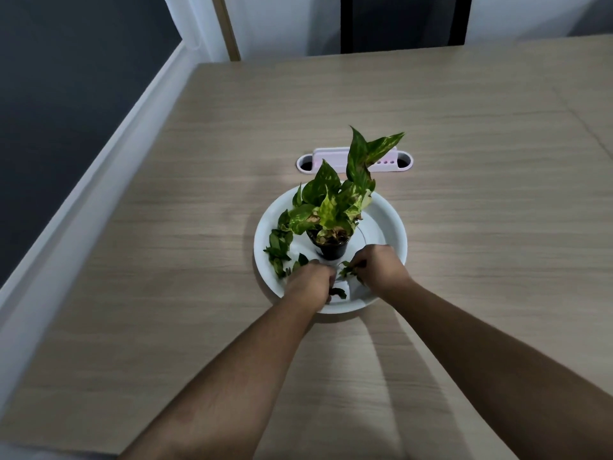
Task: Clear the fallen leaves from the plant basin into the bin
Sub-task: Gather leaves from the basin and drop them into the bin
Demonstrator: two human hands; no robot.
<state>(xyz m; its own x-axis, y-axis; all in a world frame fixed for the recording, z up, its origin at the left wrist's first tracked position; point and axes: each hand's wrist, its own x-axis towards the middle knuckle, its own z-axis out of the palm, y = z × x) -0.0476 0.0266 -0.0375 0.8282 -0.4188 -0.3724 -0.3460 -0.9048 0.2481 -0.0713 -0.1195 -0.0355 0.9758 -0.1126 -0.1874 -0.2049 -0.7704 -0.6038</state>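
A round white basin point(388, 224) sits mid-table with a small black pot point(330, 250) holding a green and yellow variegated plant point(335, 200). Several fallen green leaves point(278, 250) lie along the basin's left inner side. Both hands reach into the near part of the basin. My left hand point(311, 283) is closed over leaves, one dark leaf point(338, 293) poking out under it. My right hand point(381, 268) pinches a clump of leaves point(348, 268) in its fingertips. No bin is in view.
A white cable-port fitting point(355, 159) with two oval holes is set into the wooden table point(481, 194) just behind the plant. The table's left edge runs along a white ledge point(83, 194) and a dark wall. A dark chair back stands beyond the far edge.
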